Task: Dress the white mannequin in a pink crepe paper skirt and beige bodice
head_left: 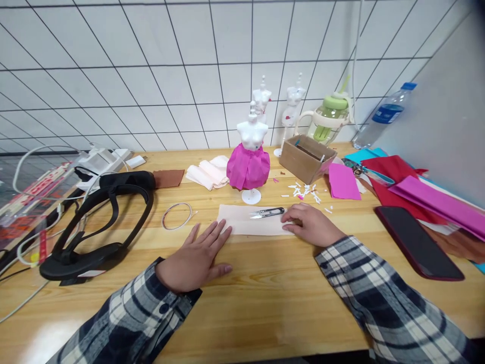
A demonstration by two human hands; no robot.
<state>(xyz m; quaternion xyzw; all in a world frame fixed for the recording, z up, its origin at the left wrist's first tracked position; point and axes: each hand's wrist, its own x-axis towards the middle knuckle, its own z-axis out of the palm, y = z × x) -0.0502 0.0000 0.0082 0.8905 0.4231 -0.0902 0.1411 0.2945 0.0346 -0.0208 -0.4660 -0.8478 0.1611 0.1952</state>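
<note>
A pale pink strip of crepe-like paper (237,222) lies flat on the wooden table in front of me. On top of it rests a pair of thread snips (267,213) with a black handle, blades pointing left. My left hand (197,255) is open, palm down, its fingertips pressing the strip's left end. At the right end, my right hand (314,224) rests loosely curled, thumb and index finger apart, its fingertips beside the snips' handle. Behind the strip stands a white mini dress form (252,132) wearing a gathered magenta skirt (248,167).
White scraps (305,192) lie by a cardboard box (305,159). A phone (419,242) and coloured sheets (441,202) are at right, a black headset (132,227) and wire coil (176,216) at left. Two more dress forms, a green-lidded cup (329,119) and a bottle (386,114) stand behind.
</note>
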